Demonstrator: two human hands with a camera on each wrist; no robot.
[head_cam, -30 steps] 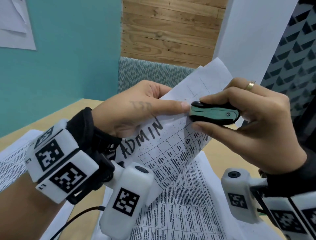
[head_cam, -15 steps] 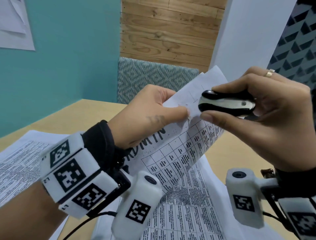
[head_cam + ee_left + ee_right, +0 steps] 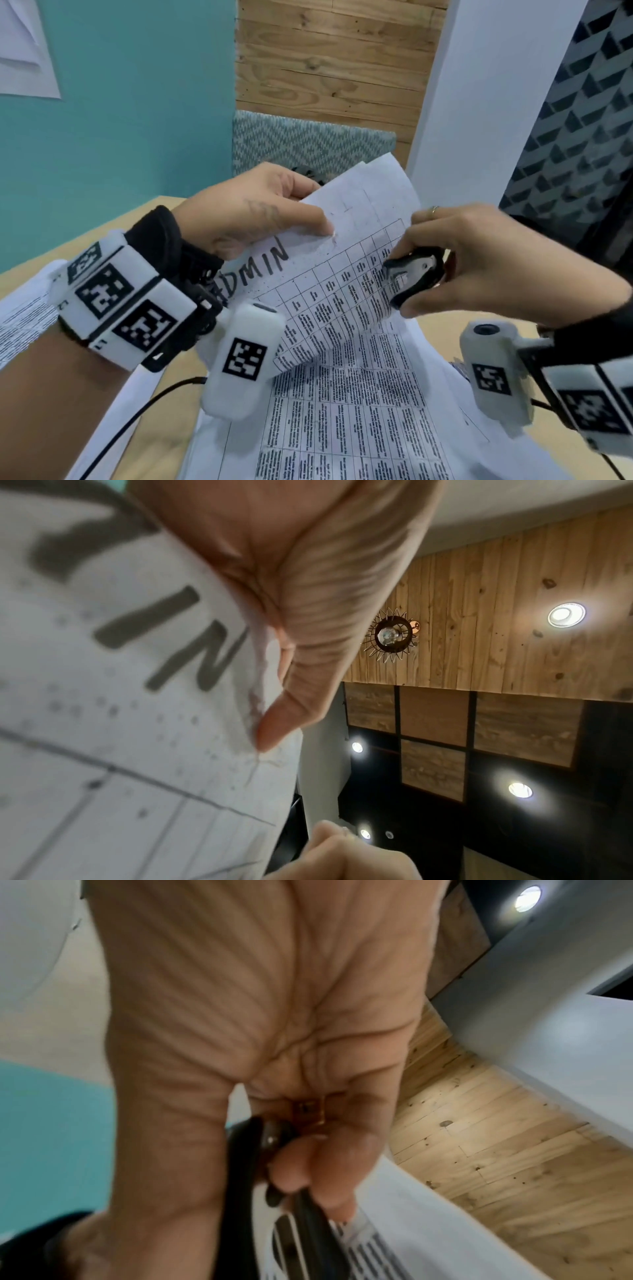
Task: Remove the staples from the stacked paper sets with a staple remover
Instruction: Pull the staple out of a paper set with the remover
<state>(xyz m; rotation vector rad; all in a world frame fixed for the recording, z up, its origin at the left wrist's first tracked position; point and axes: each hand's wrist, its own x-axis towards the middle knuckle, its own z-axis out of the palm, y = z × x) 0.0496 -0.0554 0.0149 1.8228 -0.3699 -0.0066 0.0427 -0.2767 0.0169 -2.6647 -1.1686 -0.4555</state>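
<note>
Right hand (image 3: 479,260), gripping the staple remover (image 3: 412,274), is pulling away from the corner; left hand (image 3: 253,216) is pinching the paper set (image 3: 342,274), its staple likely out.

The lifted paper set (image 3: 342,260) bears the handwritten black word "ADMIN", its first letter partly hidden. Its table print, and the sheets (image 3: 346,421) at six o'clock, are too small to read.

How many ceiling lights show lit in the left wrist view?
5: one on the wood ceiling upper right, one lower right, three smaller near centre bottom. The paper may hide others.
</note>
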